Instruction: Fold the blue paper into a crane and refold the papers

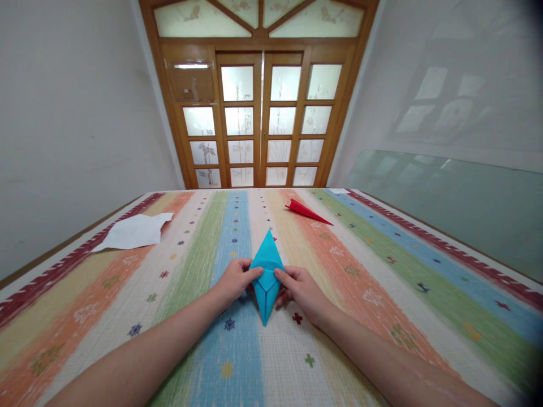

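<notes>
A folded blue sheet of origami paper [267, 257], shaped like a long diamond, is held just over the table in front of me. One tip points away from me and the other toward me, with a slit along its lower half. My left hand [237, 280] pinches its left corner, thumb on top and fingers beneath. At the right corner my right hand [299, 288] grips it the same way, the thumb pressing the upper face. Parts of the fingers are hidden under the paper.
A striped, patterned cloth [203, 339] covers the table. Beyond the blue paper lies a red folded paper [309, 211], pointed at one end. A white sheet [133, 232] rests at the left. Wooden glazed doors [261, 118] stand past the far edge.
</notes>
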Motion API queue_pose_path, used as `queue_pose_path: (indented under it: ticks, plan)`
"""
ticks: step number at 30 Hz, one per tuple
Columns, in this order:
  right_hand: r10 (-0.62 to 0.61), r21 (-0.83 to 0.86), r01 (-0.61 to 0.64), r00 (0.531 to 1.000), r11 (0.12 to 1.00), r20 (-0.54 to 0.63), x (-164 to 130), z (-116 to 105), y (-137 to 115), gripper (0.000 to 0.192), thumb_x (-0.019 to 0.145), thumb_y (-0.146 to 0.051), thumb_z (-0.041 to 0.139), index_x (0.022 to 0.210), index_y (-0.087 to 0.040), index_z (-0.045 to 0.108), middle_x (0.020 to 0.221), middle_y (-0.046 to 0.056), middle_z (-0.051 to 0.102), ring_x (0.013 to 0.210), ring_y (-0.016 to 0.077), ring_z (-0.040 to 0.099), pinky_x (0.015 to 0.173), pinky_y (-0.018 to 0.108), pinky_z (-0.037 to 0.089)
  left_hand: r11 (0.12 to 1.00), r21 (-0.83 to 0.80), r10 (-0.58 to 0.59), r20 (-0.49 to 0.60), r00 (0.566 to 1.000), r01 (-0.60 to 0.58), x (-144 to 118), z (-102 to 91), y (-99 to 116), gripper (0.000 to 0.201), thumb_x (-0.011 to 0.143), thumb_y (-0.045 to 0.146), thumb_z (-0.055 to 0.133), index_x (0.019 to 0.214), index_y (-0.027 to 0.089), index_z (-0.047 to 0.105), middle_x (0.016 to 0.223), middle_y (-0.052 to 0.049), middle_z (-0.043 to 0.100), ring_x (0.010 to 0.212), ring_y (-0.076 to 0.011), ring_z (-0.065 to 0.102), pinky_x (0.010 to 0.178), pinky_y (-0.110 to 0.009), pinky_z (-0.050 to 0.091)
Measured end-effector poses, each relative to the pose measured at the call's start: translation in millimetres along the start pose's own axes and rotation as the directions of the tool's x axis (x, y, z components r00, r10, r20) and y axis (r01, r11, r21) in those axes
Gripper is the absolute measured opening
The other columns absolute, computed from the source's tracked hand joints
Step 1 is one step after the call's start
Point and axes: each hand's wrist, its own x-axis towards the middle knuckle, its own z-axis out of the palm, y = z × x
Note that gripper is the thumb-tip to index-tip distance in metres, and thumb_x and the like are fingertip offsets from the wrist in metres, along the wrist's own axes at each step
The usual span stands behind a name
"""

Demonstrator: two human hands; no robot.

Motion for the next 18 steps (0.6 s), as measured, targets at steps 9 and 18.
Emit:
queue_pose_path:
  ticks: [9,18]
  plan:
    - [0.011,0.115,-0.001,0.996,0.993,-0.087,0.5,-2.5,-0.5,0.044,0.083,-0.055,0.063,0.086,-0.011,0.066,0.064,0.005,0.066,0.045,0.0134,0.06,0.042,0.026,0.052,0.995,-0.1,0.008,-0.002,1.0,-0.008,1.4,-2.5,3.4,0.04,0.078,0.052,0.067,0.073,0.013,0.062,0.059,-0.002,0.058,0.05,-0.0113,0.054,0.044,-0.021,0.043]
    - [-0.022,0.192,0.049,0.99,0.98,-0.138,1.6,-3.8,-0.9,0.042,0.083,-0.056,0.063,0.082,-0.014,0.064,0.069,0.004,0.061,0.055,0.0131,0.059,0.041,0.022,0.05,0.995,-0.1,-0.007,-0.132,0.991,-0.007,5.3,-5.8,-2.1,0.038,0.077,0.051,0.068,0.081,0.014,0.061,0.06,-0.001,0.058,0.052,-0.0116,0.056,0.042,-0.019,0.043]
